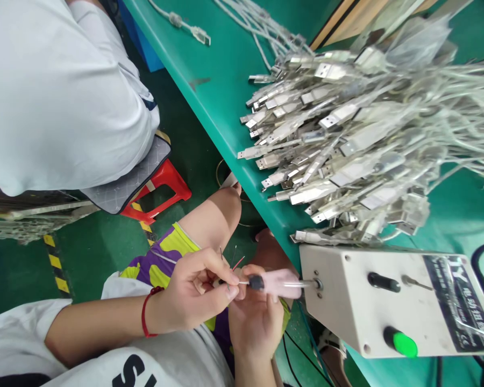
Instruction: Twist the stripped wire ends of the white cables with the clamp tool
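Note:
My left hand [191, 290], with a red cord at the wrist, pinches a thin wire between thumb and forefinger. A short red wire [237, 263] and dark thin strands stick out by its fingers. The wire end meets the black tip [256, 282] of a rod from the white machine box [339, 301]. Around that rod is a blurred pink piece [282, 283]. My right hand [256, 320] lies palm up just under the tip, fingers curled in. What it grips is partly hidden behind my left hand.
A big pile of clear USB cables [339, 145] covers the green table [210, 91]. One loose USB plug [201, 35] lies near its edge. The machine has a green button [404, 344] and black knob. A person in white [64, 97] sits on a red stool [161, 188] at left.

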`<action>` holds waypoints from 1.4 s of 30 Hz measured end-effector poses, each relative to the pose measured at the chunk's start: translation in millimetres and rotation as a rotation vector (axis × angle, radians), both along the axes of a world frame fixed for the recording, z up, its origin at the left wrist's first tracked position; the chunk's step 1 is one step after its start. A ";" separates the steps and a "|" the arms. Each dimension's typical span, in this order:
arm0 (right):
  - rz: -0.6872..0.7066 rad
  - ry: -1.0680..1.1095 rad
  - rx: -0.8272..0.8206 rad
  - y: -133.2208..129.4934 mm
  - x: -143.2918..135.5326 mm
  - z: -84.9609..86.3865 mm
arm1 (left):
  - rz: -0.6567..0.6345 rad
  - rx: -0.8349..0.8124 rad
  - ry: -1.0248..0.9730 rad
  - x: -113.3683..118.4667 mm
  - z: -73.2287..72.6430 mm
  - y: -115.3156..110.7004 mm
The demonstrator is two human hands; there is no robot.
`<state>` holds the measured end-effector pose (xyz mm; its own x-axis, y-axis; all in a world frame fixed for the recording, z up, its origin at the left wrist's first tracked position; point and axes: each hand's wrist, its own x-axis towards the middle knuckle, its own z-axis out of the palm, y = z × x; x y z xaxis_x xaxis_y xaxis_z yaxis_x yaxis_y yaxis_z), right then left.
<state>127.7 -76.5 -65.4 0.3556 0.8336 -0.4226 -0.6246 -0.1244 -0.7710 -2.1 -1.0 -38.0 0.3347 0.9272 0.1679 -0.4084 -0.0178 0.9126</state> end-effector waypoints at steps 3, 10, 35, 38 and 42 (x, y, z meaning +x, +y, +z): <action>-0.038 0.062 -0.025 -1.7 -2.5 -2.0 | 0.002 -0.026 -0.035 1.1 0.8 -1.8; -0.044 0.031 0.053 6.9 -6.4 10.0 | 0.057 -0.043 -0.008 -4.8 1.9 -4.4; -0.082 -0.050 0.189 28.4 8.1 33.6 | -0.415 -0.413 -0.383 -4.2 -1.7 12.2; -0.111 -0.067 0.202 31.1 9.2 32.7 | -0.445 -0.432 -0.446 -1.5 -7.7 13.9; -0.129 -0.072 0.187 31.4 7.8 33.9 | -0.468 -0.450 -0.465 -0.6 -10.4 13.1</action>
